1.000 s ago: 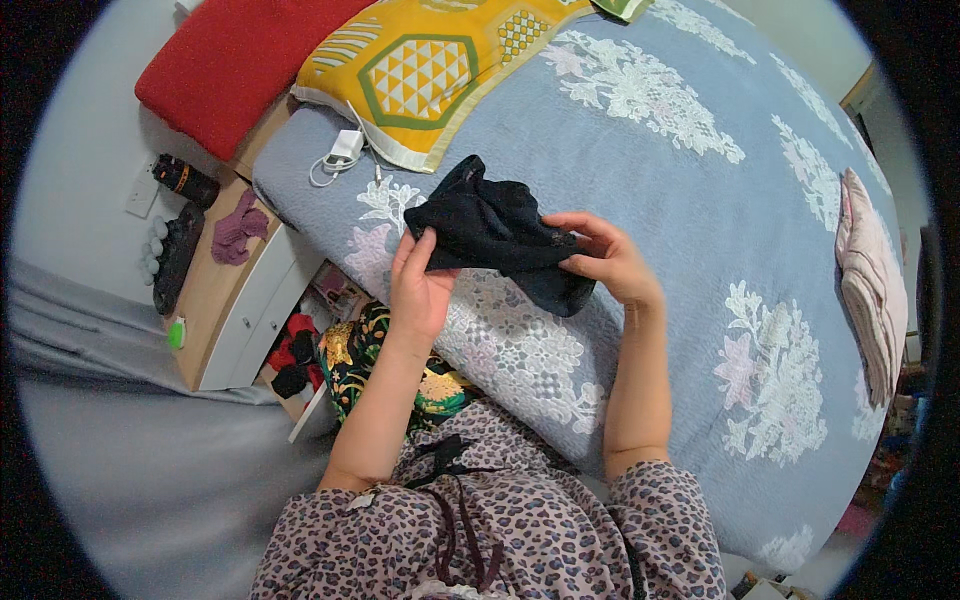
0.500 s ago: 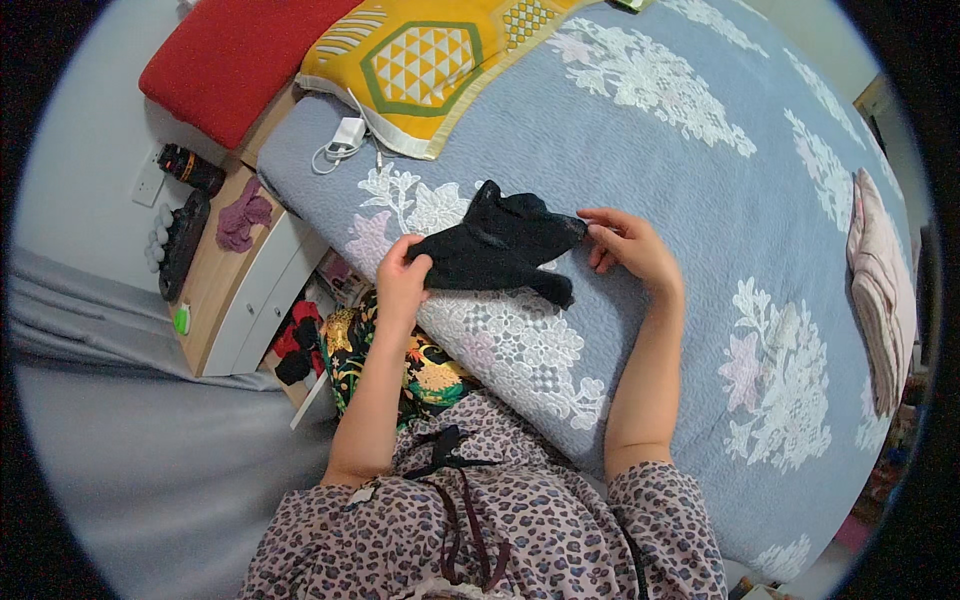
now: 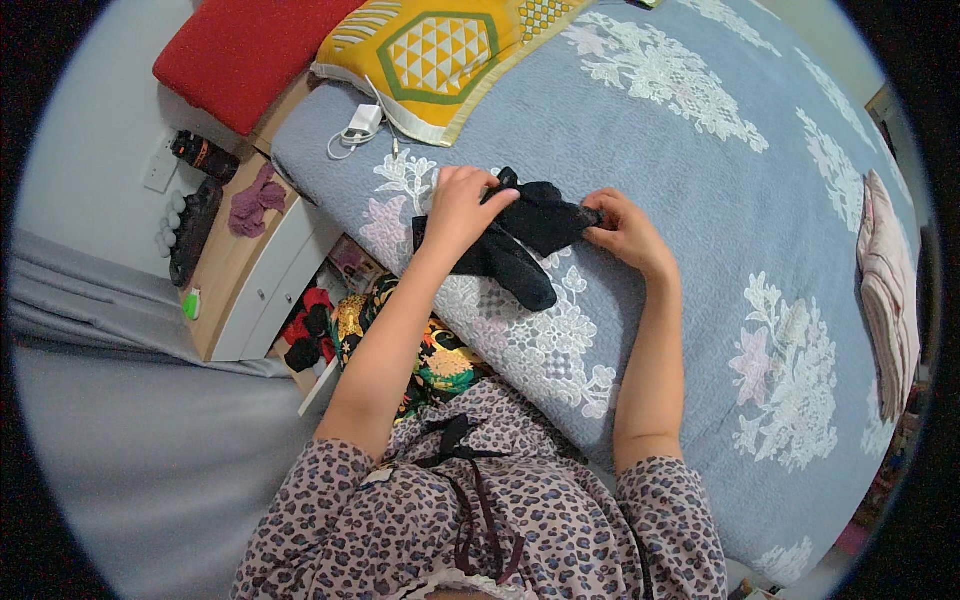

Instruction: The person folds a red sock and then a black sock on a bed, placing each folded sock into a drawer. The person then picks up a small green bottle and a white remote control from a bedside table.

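Black garment (image 3: 540, 220): in the head view, my only one, I find it over the bed (image 3: 690, 200), on the near side of the yellow pillow (image 3: 437, 60) and well apart from it. Whether its whole underside rests on the quilt I cannot tell. One part bunches up toward the pillow; another, a rounded lobe, droops away from it.

The left hand (image 3: 458, 210) lies across the garment's pillow-side part, thumb and fingertips on the cloth; how firmly it closes there is hidden from me. The right hand (image 3: 628, 235), farther from the pillow, pinches a thin, lacy-looking end between thumb and fingers. The hands stand apart, with the cloth spanning between them.

I judge this cloth light and limp, with some stretch and little shape of its own. It should crease easily and slide a little on itself, and the lacy end looks the most delicate, so I would avoid sharp tugging there. I favour light, flat pinches at two opposite edges, with more cloth taken up than the bare rim.

A white charger (image 3: 364, 120) sits just beside the pillow's near corner, its cable well apart from the garment.
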The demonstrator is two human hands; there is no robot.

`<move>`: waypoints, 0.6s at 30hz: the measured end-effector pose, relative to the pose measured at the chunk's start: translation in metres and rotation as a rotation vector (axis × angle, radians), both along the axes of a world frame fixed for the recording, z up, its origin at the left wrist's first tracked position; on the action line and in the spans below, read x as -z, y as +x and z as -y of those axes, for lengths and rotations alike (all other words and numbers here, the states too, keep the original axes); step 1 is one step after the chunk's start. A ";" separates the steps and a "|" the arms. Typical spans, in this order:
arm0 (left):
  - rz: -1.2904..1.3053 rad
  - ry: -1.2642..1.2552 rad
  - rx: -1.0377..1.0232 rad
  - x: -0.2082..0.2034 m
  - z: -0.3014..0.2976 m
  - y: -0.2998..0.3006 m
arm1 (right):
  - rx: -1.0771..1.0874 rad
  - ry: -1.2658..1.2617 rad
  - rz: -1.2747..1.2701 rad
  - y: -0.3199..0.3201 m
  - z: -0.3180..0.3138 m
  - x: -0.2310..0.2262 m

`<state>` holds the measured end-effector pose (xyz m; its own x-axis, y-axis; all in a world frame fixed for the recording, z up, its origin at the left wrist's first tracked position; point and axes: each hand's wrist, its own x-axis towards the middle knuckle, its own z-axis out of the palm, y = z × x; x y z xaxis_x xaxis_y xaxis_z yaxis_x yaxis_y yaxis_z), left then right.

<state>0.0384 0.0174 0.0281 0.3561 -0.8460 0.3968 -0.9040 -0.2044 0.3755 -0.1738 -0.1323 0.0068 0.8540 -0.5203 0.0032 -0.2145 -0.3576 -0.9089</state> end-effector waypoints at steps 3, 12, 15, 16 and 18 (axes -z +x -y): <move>-0.318 0.009 0.011 0.005 0.012 0.012 | 0.040 0.250 0.107 0.001 -0.002 -0.006; -1.020 -0.317 -0.048 -0.031 -0.008 0.014 | 0.195 0.696 0.456 -0.001 -0.002 -0.015; -0.761 -0.227 -0.126 -0.023 -0.010 0.018 | 0.180 0.592 0.306 -0.003 -0.005 -0.020; -0.653 -0.179 -0.154 -0.016 -0.010 0.022 | 0.169 0.548 0.199 -0.003 -0.006 -0.022; -0.431 -0.074 -0.192 0.008 -0.015 0.036 | 0.141 0.460 -0.008 -0.002 -0.010 -0.027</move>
